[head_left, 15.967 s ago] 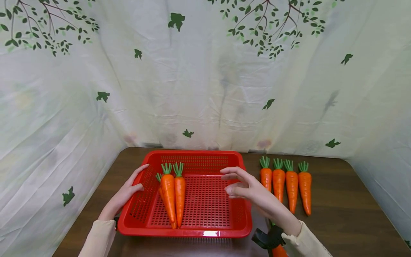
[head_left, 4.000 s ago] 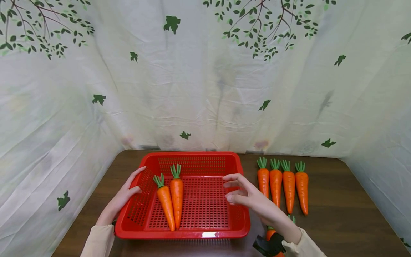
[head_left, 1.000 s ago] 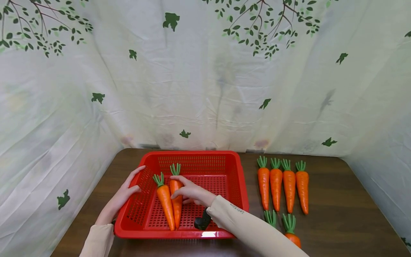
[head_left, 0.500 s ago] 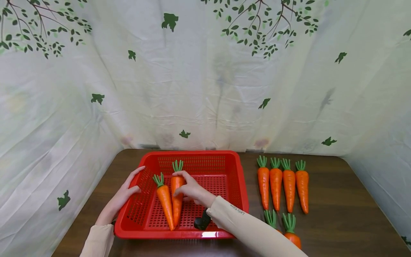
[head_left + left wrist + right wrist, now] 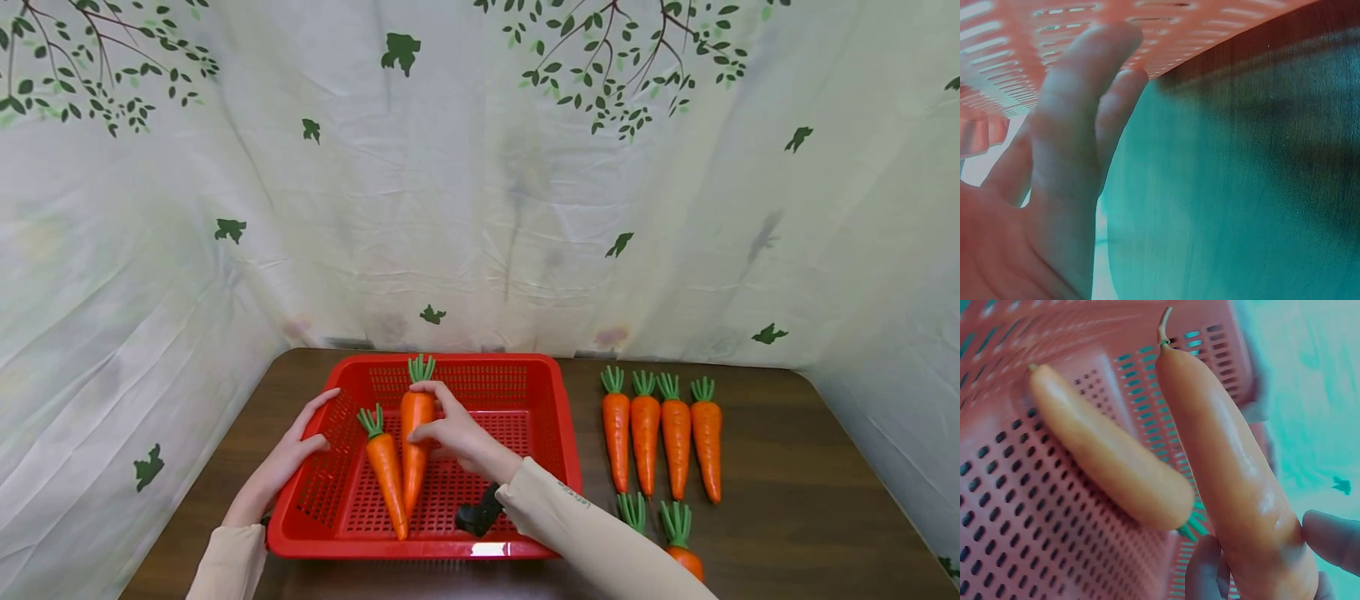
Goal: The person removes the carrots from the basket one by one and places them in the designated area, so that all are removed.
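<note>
In the head view my right hand [image 5: 453, 429] grips an orange carrot [image 5: 416, 421] with green stalks, tilted inside a red perforated basket [image 5: 487, 546]. The right wrist view shows the carrot's smooth body [image 5: 1229, 462] between the fingertips [image 5: 1329, 537], its thin tail pointing up. Beside it a second carrot [image 5: 386, 479] lies on the basket floor. My left hand [image 5: 296, 446] rests at the basket's left rim, thumb and a finger spread apart. In the left wrist view its fingers [image 5: 1066, 125] look straight, against the outer perforated wall; some fingers are hidden from the head camera.
Several carrots [image 5: 677, 442] stand in a row right of the basket, stalks away from me. Nearer, two more [image 5: 682, 560] are partly hidden by my right sleeve [image 5: 585, 525]. Leaf-printed cloth [image 5: 480, 208] surrounds the brown table [image 5: 787, 500] at back and sides.
My right hand crossed left from the basket's right side and took hold of the right-hand carrot. It has raised that carrot slightly and moved it away from me. Left hand unchanged.
</note>
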`<state>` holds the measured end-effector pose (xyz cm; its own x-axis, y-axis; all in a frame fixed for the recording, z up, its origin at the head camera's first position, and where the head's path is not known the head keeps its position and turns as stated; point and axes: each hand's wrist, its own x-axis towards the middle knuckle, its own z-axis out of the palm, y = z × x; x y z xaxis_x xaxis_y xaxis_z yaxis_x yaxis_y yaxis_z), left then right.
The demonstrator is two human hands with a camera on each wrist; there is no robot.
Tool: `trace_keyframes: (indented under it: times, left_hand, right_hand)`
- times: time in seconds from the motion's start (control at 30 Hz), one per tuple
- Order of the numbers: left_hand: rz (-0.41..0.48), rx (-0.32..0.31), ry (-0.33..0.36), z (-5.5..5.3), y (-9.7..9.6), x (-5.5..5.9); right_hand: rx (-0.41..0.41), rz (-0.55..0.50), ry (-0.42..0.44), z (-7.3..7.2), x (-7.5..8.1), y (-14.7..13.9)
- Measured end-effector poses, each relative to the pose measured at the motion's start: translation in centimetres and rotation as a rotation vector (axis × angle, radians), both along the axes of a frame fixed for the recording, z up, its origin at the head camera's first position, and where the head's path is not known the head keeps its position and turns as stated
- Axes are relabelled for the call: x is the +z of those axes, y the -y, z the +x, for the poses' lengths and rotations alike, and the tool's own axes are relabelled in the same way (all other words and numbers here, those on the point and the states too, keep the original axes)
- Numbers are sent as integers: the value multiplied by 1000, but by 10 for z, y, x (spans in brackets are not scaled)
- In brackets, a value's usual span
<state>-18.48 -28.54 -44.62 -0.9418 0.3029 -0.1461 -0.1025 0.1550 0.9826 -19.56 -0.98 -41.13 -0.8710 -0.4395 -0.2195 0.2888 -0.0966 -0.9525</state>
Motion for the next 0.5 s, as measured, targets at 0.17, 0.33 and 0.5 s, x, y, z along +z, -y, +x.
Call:
trace_keyframes:
  times: [0.17, 0.33, 0.5]
  left_hand:
    - [-12, -6, -6, 1, 0, 1]
    - [-23, -21, -33, 2, 1, 2]
    - [-27, -17, -32, 2, 0, 3]
  right_hand:
    - [-6, -20, -9, -2, 6, -8]
    - [1, -21, -18, -1, 12, -15]
    - [16, -14, -38, 3, 18, -20]
